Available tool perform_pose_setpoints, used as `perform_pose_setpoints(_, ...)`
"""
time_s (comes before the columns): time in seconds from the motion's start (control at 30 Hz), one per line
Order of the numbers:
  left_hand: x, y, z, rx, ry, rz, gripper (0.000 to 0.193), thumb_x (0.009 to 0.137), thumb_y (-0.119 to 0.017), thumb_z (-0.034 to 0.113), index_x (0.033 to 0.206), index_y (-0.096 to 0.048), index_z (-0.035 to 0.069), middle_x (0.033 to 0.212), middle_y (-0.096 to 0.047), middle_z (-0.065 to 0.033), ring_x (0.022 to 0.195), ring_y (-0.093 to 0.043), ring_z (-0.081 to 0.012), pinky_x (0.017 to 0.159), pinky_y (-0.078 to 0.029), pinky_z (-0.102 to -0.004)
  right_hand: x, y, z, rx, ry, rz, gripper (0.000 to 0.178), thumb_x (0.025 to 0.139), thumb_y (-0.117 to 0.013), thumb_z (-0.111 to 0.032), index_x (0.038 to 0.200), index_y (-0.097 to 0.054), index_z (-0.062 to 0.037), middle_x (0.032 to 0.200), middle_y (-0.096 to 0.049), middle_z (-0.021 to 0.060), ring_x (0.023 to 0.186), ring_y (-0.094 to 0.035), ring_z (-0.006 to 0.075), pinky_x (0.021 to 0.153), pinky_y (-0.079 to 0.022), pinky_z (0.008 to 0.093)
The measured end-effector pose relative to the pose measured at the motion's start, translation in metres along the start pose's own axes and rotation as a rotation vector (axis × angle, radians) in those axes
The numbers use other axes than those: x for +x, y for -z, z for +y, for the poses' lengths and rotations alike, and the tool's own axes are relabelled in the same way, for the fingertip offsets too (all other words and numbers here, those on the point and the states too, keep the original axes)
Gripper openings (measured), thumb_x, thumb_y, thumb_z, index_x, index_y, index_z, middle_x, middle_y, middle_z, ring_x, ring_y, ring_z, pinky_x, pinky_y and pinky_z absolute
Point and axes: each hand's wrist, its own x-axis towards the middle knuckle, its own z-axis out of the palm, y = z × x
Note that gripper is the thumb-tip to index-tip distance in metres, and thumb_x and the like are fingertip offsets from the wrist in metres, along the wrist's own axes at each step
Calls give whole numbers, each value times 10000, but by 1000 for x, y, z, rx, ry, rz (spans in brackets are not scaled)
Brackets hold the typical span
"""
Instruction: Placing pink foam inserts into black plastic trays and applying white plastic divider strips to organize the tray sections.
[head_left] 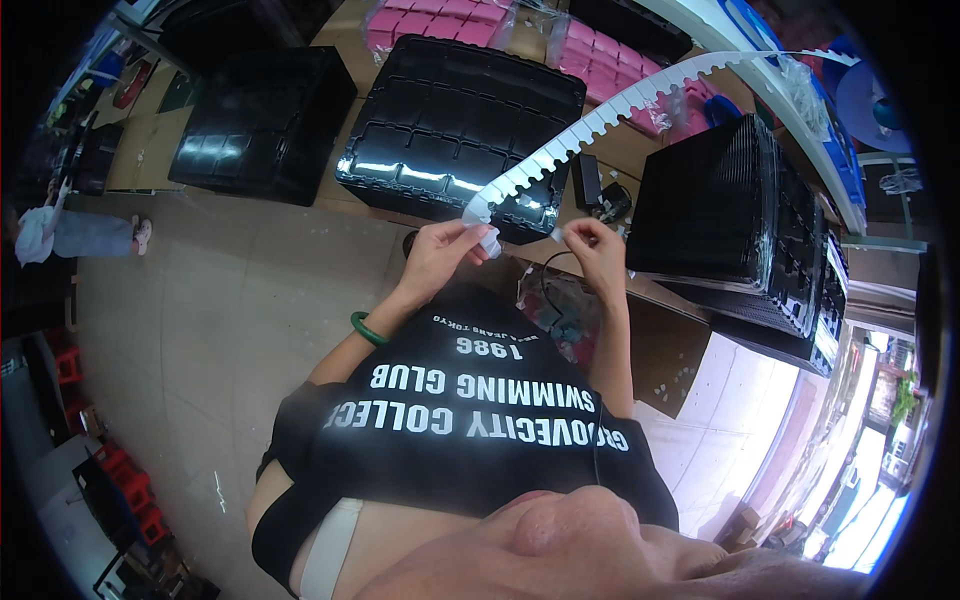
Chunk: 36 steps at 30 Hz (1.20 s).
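White notched strip (625,102): long axis slanting up and right.

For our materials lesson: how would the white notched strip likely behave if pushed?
Probably floppy, apt to buckle: the strip curves away from the left hand. Likely light, since it looks thin. Perhaps easily torn, given its notched edge.

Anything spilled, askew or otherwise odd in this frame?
One thing: small white scraps lie scattered over the brown panel beside the person's right forearm, looking like stray litter. Otherwise nothing stands out; the white notched strip arches up from the left hand without a visible tear.
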Motion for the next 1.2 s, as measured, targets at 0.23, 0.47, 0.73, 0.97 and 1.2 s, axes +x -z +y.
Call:
perform_pose_setpoints(0.23, 3, -1, 8, -20, 8, -13, 304, 996, -596, 189, 1163, -688, -48, 906, -695, -101, 769, -658, -121, 708, -523, -235, -88, 42, 86, -915, 21, 199, 129, 850, -723, -106, 944, -703, -21, 822, -676, 24, 769, -608, 66, 715, -475, 212)
perform_pose_setpoints(0.47, 2, 4, 0, 76, -46, -35, 295, 1002, -590, 174, 1202, -678, -24, 942, -687, -90, 797, -659, -122, 733, -536, -244, -19, -56, -38, 422, -103, -146, 178, 910, -704, -140, 1005, -706, 10, 872, -680, -5, 786, -572, 43, 704, -453, 211)
perform_pose_setpoints(0.73, -3, 13, 14, -391, 243, 121, 257, 1012, -538, 106, 1178, -695, -11, 961, -648, -58, 709, -594, -81, 652, -495, -212, 1, -85, -41, 178, 160, -207, 210, 814, -676, -93, 939, -657, 74, 817, -582, 131, 751, -564, 214, 675, -457, 336)
perform_pose_setpoints(0.97, -5, -9, -93, 59, -106, 119, 242, 994, -561, 110, 1161, -726, 47, 978, -635, -9, 636, -514, -24, 540, -400, -164, 61, -96, 42, -156, 428, -203, 157, 902, -694, -195, 941, -706, -44, 924, -663, 54, 845, -518, 189, 758, -443, 319)
perform_pose_setpoints(1.2, -22, -79, -141, 84, -63, -30, 213, 973, -584, 90, 1107, -734, 17, 954, -633, 6, 654, -534, -31, 543, -420, -179, 70, -110, 96, -463, 648, -207, 136, 844, -680, -206, 860, -717, -76, 879, -653, 92, 881, -554, 292, 783, -447, 397)
